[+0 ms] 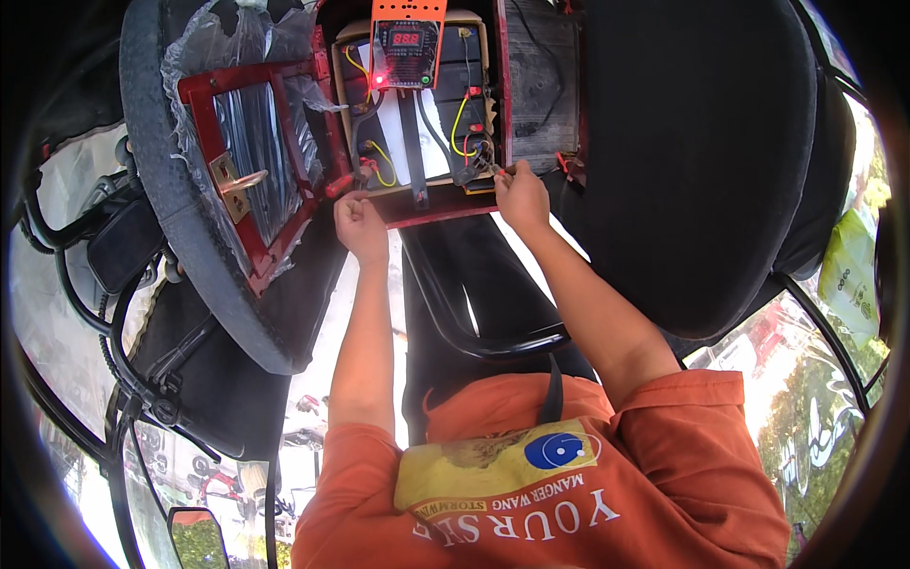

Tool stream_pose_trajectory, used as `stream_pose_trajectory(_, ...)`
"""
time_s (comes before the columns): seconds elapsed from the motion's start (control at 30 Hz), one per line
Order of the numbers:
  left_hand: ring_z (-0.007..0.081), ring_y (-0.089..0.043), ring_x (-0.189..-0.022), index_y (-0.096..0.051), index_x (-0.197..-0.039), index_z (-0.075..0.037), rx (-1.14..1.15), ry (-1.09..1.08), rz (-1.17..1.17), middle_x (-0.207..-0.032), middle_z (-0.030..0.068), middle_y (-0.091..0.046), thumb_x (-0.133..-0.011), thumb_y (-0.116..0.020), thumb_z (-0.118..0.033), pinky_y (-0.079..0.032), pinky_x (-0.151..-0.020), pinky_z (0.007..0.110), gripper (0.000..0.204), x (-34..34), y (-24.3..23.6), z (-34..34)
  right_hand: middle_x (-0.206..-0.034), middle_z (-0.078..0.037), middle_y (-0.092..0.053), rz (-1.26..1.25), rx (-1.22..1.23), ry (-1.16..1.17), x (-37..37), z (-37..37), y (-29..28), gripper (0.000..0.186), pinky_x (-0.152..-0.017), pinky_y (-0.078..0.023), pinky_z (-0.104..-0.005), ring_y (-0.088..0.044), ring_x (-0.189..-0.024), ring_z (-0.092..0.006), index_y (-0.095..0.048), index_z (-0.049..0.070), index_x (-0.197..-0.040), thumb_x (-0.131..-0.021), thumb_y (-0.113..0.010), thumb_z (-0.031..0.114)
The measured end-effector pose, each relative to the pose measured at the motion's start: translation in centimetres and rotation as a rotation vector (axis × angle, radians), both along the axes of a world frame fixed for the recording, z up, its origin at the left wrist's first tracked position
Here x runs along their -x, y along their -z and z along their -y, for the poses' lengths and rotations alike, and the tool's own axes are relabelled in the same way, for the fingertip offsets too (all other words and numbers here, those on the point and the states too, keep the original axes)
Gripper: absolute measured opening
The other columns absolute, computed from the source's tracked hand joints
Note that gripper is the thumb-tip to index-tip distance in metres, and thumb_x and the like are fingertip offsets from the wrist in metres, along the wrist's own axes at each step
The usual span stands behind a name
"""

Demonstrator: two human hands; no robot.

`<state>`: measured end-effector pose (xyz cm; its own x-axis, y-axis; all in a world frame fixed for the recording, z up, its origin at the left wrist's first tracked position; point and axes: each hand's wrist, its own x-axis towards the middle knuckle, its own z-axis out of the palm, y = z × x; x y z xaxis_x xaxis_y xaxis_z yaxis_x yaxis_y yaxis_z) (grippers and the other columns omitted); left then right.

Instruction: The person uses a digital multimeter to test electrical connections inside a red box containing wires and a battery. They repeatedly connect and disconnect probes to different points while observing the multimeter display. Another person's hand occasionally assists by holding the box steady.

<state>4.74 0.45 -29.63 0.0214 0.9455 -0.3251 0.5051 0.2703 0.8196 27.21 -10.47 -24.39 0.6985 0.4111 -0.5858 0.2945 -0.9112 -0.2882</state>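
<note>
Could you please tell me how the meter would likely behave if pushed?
The meter probably wouldn't roll, given its flat, rectangular shape. It would likely feel stiff, as its orange plate looks straight-edged and rigid. The grey cables leading from its lower edge might drag on it.

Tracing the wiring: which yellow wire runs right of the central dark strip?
The lone bowed yellow wire, right of the dark strip; the upper yellow wire and lower yellow wire are left of it.
</note>
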Motion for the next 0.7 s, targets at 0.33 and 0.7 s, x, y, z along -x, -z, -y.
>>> stream_pose_trajectory(0.33, 0.0248, -0.059, -0.09, -0.049, -0.078, -0.003, 0.033, 0.157, -0.045, -0.103, 0.0114, -0.064, -0.089, -0.059, -0.007, -0.046, -0.083, 0.035, 0.015, 0.5, -0.5, 0.5, -0.092, -0.02, -0.071, 0.008, 0.002, -0.009, 0.1, 0.1, 0.3, 0.027, -0.078, -0.053, -0.045, -0.068, -0.089, -0.0376, -0.058, -0.001, -0.101, -0.09, -0.065, 0.023)
stream_pose_trajectory(0.7, 0.0293, -0.055, -0.105, -0.06, -0.118, -0.011, -0.067, 0.766, -0.731, -0.107, 0.0072, -0.066, -0.09, -0.056, -0.007, -0.051, -0.085, 0.039, 0.029, -1.5, -4.3, -2.1, -0.09, -0.018, -0.07, -0.018, 0.073, -0.137, 0.4, -1.4, -0.6, 0.023, -0.076, -0.053, -0.0483, -0.068, -0.087, -0.0378, -0.052, 0.001, -0.102, -0.089, -0.063, 0.017)
